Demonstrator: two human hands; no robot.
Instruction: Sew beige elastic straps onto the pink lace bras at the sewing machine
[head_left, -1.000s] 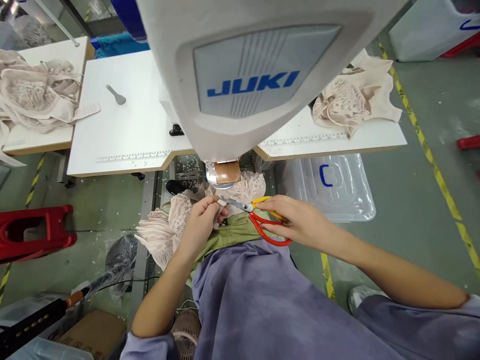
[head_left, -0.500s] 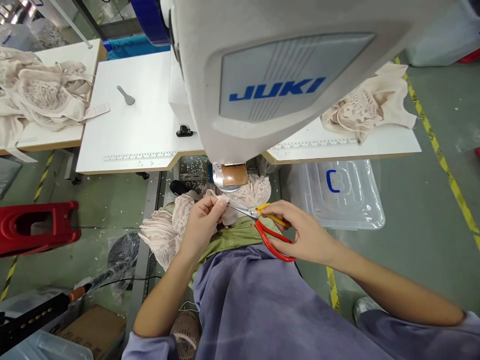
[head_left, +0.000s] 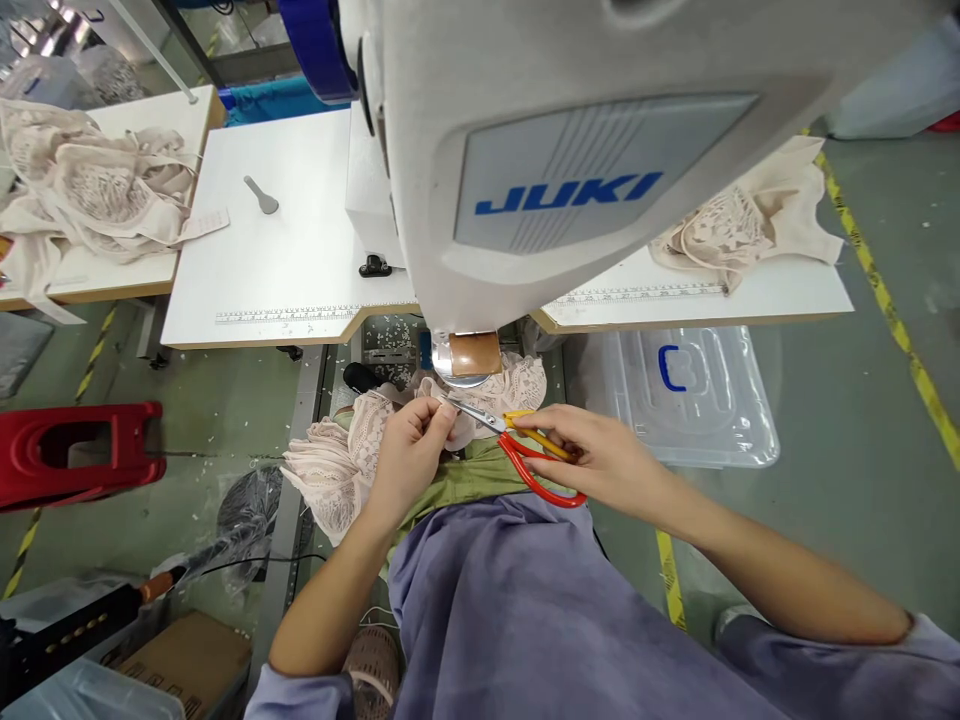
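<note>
My left hand (head_left: 416, 440) pinches the edge of a pale pink lace garment (head_left: 330, 465) between thumb and fingertips. The garment hangs in folds over my lap and below the sewing machine head. In my right hand (head_left: 592, 455) is a pair of scissors (head_left: 541, 475) with one red and one yellow handle. Its metal blades point left, with the tips right at my left fingertips. The blades look nearly together. My left fingers hide the exact spot where tips and cloth meet. Green cloth (head_left: 480, 470) lies under the garment on my lap.
The JUKI machine head (head_left: 555, 180) overhangs my hands. A white worktable (head_left: 262, 260) extends on both sides. Beige lace garments lie in a pile (head_left: 97, 190) at left and another garment (head_left: 742, 225) at right. A clear lidded bin (head_left: 690, 400) stands right; a red stool (head_left: 30, 455) stands left.
The scissors' handles have come closer together and the blades have narrowed. The scissors have shifted slightly left and up at my left fingertips. The view has moved a little.
</note>
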